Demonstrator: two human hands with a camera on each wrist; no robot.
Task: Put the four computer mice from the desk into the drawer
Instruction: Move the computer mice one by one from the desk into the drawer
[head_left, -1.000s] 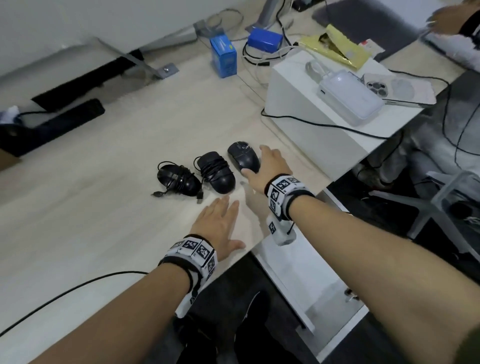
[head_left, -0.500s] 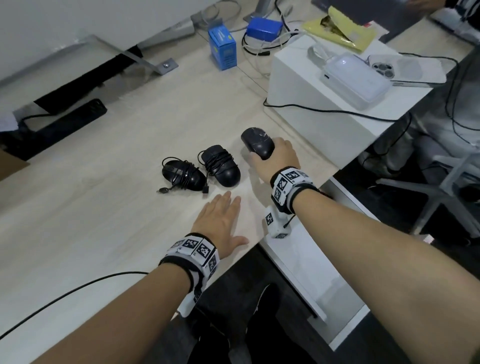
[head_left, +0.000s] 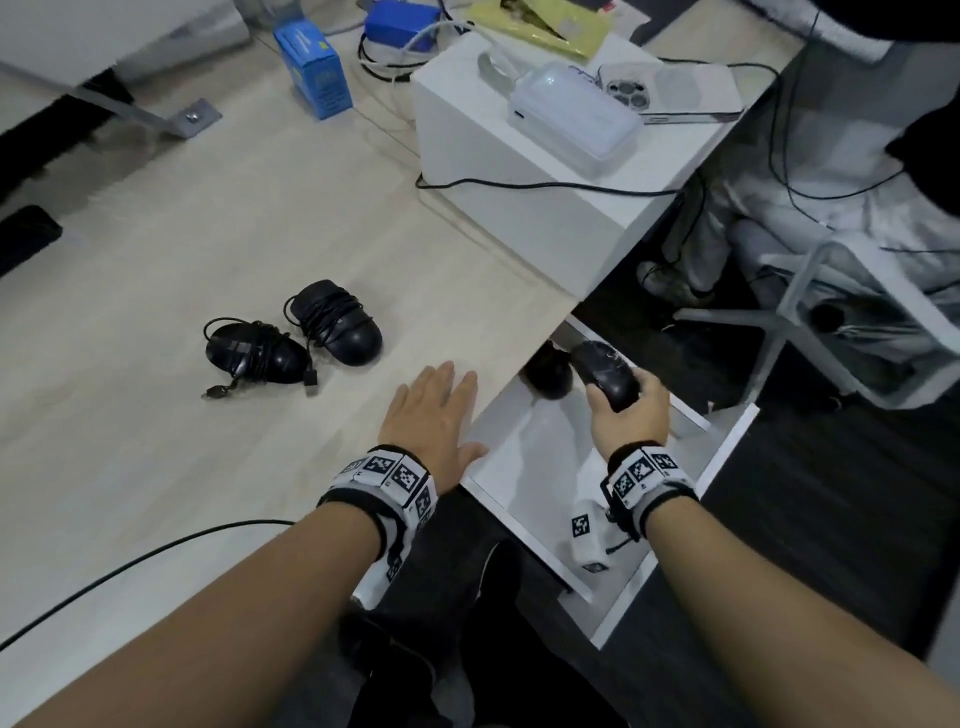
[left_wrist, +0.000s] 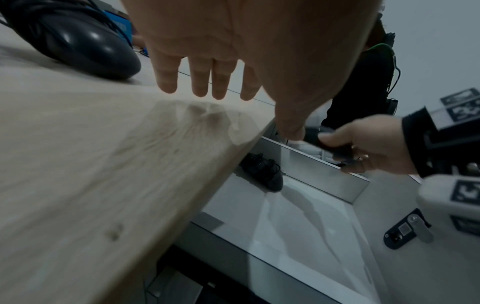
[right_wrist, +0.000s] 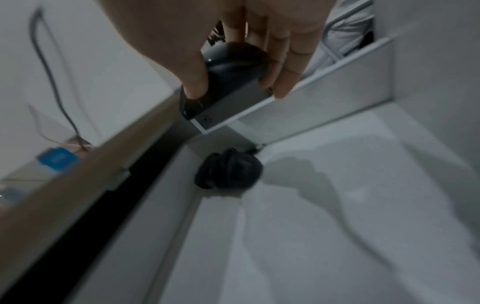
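My right hand (head_left: 626, 410) grips a black wireless mouse (head_left: 605, 373) above the open white drawer (head_left: 545, 441); thumb and fingers wrap round that mouse (right_wrist: 228, 67) in the right wrist view. One cord-wrapped mouse (head_left: 548, 370) lies at the drawer's back left corner, also visible as a dark lump (right_wrist: 228, 171) on the drawer floor. Two more black mice with cords wound round them stay on the desk: one (head_left: 337, 322) and another (head_left: 252, 353) to its left. My left hand (head_left: 434, 421) rests flat on the desk edge, fingers straight, holding nothing.
A white box (head_left: 524, 171) carrying a power bank and a phone stands on the desk's right end, above the drawer. A blue carton (head_left: 311, 67) and cables sit at the back. A chair base (head_left: 810, 322) and another person's legs are to the right.
My right hand lifted the wireless mouse off the desk and carried it right and down over the open drawer. The left hand stayed flat on the desk.
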